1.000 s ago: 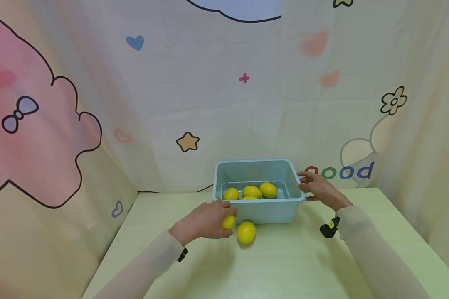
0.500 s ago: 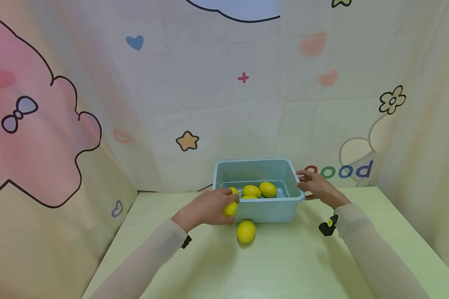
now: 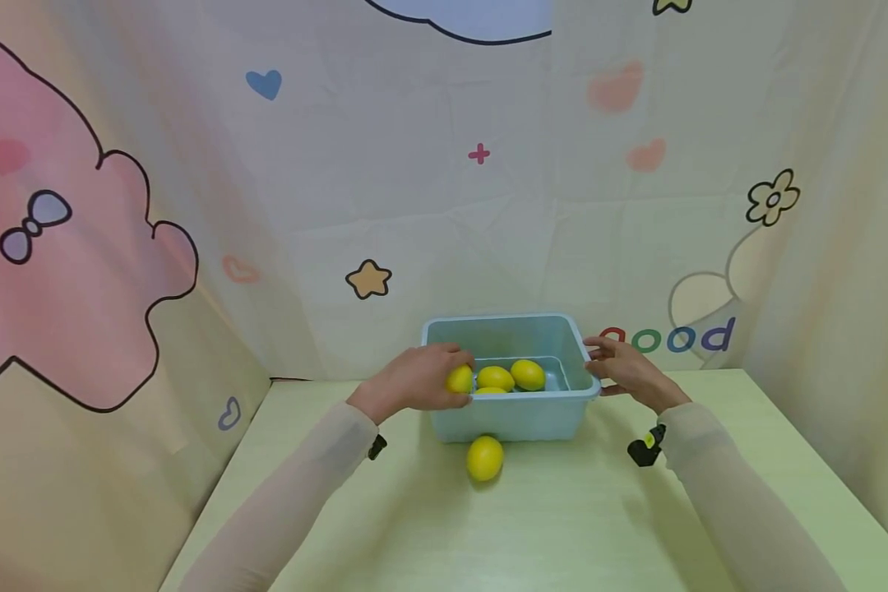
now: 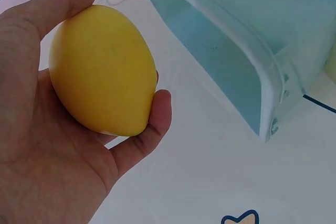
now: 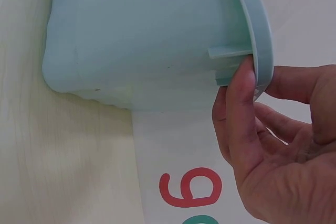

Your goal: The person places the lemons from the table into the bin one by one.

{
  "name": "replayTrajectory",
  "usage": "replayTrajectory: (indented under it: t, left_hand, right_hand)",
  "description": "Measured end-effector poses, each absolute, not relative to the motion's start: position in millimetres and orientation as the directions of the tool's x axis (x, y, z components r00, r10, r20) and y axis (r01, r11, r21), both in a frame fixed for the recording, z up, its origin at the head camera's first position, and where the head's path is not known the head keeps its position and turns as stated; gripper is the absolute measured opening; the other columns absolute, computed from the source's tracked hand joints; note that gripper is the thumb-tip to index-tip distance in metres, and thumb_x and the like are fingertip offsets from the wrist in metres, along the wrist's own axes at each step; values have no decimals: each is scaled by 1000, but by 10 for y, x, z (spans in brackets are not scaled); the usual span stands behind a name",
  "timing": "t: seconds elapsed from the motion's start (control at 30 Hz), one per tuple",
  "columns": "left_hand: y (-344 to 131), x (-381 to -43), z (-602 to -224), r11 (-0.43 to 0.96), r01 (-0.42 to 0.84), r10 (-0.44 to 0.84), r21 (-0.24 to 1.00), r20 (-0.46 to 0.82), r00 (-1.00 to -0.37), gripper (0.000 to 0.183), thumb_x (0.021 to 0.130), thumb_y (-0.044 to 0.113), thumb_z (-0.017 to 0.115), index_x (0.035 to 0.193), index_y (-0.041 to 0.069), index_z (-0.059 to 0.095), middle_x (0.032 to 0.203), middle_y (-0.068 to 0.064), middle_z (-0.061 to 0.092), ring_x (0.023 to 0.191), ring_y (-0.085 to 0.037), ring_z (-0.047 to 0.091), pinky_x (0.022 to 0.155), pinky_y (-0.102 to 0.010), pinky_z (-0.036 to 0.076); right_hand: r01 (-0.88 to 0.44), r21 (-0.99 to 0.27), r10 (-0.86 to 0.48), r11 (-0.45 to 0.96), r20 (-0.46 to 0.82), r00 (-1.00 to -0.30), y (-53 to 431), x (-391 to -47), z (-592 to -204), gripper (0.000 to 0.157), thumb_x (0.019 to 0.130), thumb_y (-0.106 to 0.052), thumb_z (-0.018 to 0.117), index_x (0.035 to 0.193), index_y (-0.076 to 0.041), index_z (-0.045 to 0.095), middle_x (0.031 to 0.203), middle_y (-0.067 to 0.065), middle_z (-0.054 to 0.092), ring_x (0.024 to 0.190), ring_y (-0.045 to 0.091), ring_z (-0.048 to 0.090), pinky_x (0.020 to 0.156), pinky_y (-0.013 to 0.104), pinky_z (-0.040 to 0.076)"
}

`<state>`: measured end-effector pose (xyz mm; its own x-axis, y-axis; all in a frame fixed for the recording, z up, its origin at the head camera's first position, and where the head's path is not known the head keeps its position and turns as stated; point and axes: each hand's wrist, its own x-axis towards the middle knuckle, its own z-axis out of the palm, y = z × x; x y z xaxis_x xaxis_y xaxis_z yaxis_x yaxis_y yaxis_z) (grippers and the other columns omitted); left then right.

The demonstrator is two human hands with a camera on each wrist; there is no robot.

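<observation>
My left hand point(image 3: 418, 380) grips a yellow lemon point(image 4: 105, 72), thumb and fingers curled round it. In the head view it is over the front left corner of a light blue plastic bin point(image 3: 511, 421), level with the rim. On the right, my right hand point(image 3: 631, 374) pinches the bin's rim point(image 5: 262, 40) between thumb and fingers. Inside the bin lie a lemon point(image 3: 528, 375), another lemon point(image 3: 495, 378) and a third lemon point(image 3: 492, 390) mostly hidden by the front wall. My left hand covers the bin's left end. One lemon point(image 3: 484, 459) rests on the table before the bin.
The pale wooden table point(image 3: 548, 526) extends around the bin. Right behind it hangs a printed cloth backdrop point(image 3: 414, 205), with more cloth at both sides. A black wrist device point(image 3: 645, 448) sits at the right sleeve, another point(image 3: 376, 446) at the left.
My left hand has lifted the lemon from beside the bin's front wall up to its rim. The right hand keeps its hold on the rim, and the lemon on the table stays put.
</observation>
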<state>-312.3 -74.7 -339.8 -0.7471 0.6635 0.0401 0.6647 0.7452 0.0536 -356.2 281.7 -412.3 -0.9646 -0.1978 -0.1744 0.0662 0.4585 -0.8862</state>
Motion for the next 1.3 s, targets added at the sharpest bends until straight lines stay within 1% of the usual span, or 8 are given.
replayTrajectory:
  t: [0.13,0.3,0.57,0.7,0.83,0.97,1.1,1.3]
  left_hand:
    - [-706,-3219,-3336,751,654,654,95,27,-756,42,88,43,66,125,24,59,117,3,60,89,-15,55,75,-28,50]
    - [-665,-3333,-3273,751,637,647,174,-4,-762,41,89,43,66,125,24,58,117,5,60,94,-15,55,79,-28,51]
    - [-603,-3512,-3174,750,616,635,239,1,-773,41,88,40,67,123,21,59,107,4,60,95,-16,54,79,-29,51]
    - [-554,-3628,-3160,759,601,623,251,-10,-782,42,88,40,67,124,19,59,106,2,60,95,-17,54,78,-29,50]
    - [-499,-3736,-3158,775,577,605,258,-34,-796,45,89,40,65,128,17,58,107,1,60,95,-18,54,76,-28,50]
    - [-459,-3812,-3168,785,553,588,277,-57,-807,47,89,41,65,129,18,57,110,1,60,96,-18,54,76,-27,51]
    - [-431,-3863,-3191,795,525,568,305,-69,-820,45,89,41,66,127,20,57,110,1,60,96,-19,55,76,-28,50]
    - [-413,-3983,-3291,818,467,523,335,-98,-847,43,87,41,69,123,20,59,107,0,60,95,-19,55,76,-29,50]
  right_hand:
    - [71,-885,-194,460,-179,-965,2818,-3563,-4120,65,99,-16,54,154,-6,22,146,26,37,108,31,57,85,37,58]
    - [79,-886,-192,456,-185,-964,2806,-3557,-4112,65,99,-16,54,155,-7,22,146,25,37,114,37,56,86,38,58]
    - [88,-888,-177,452,-186,-966,2801,-3574,-4128,67,99,-17,55,155,-8,21,148,25,36,117,37,55,88,40,58]
    - [91,-886,-169,454,-186,-968,2801,-3580,-4140,68,99,-17,55,156,-9,20,149,24,35,119,37,54,90,40,58]
    - [91,-886,-169,454,-186,-968,2805,-3585,-4147,68,99,-17,55,156,-8,20,149,24,35,119,37,53,89,39,58]
    - [97,-886,-170,453,-193,-966,2808,-3590,-4143,68,99,-17,55,156,-9,20,149,24,35,120,38,53,91,41,58]
    - [93,-887,-177,452,-191,-965,2820,-3602,-4147,67,99,-17,55,156,-9,21,149,24,35,120,38,53,92,43,57]
    - [85,-890,-189,447,-187,-964,2823,-3595,-4142,66,99,-17,55,155,-8,21,149,25,35,120,39,52,90,41,58]
